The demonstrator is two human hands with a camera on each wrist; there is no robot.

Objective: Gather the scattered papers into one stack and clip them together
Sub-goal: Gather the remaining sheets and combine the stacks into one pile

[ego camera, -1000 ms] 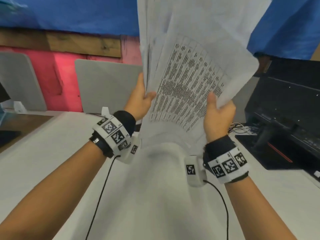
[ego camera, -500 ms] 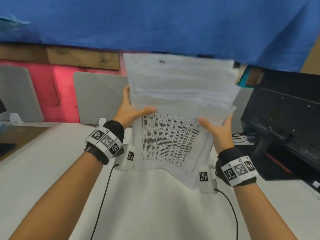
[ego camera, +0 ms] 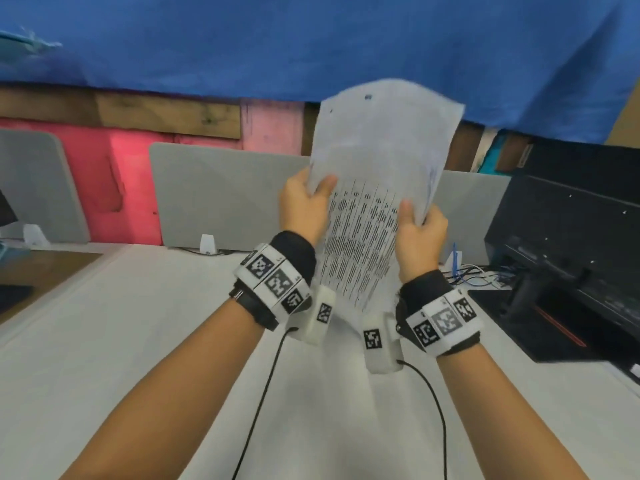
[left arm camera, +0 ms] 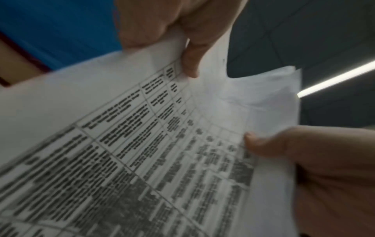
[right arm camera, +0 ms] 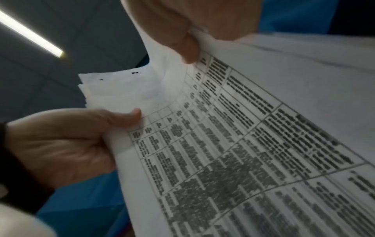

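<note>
A stack of white papers [ego camera: 377,188] with a printed table on the front sheet stands upright in the air above the white table [ego camera: 138,341]. My left hand [ego camera: 304,199] grips its left edge, thumb across the front. My right hand [ego camera: 419,223] grips the right edge, also with the thumb on the front. In the left wrist view the papers [left arm camera: 142,144] fill the frame, with the left hand [left arm camera: 182,32] at the top and the right hand [left arm camera: 304,152] opposite. The right wrist view shows the sheets [right arm camera: 243,144] fanned unevenly at the far end, between the right hand [right arm camera: 192,24] and the left hand [right arm camera: 71,141]. No clip is in view.
A black machine [ego camera: 571,254] sits on the table at the right, with loose cables [ego camera: 478,275] beside it. Grey divider panels [ego camera: 225,192] stand along the table's far edge. A blue cloth [ego camera: 311,39] hangs above.
The stack came down from close to the camera and now looks narrow and upright instead of wide. My hands have come closer together on its side edges.
</note>
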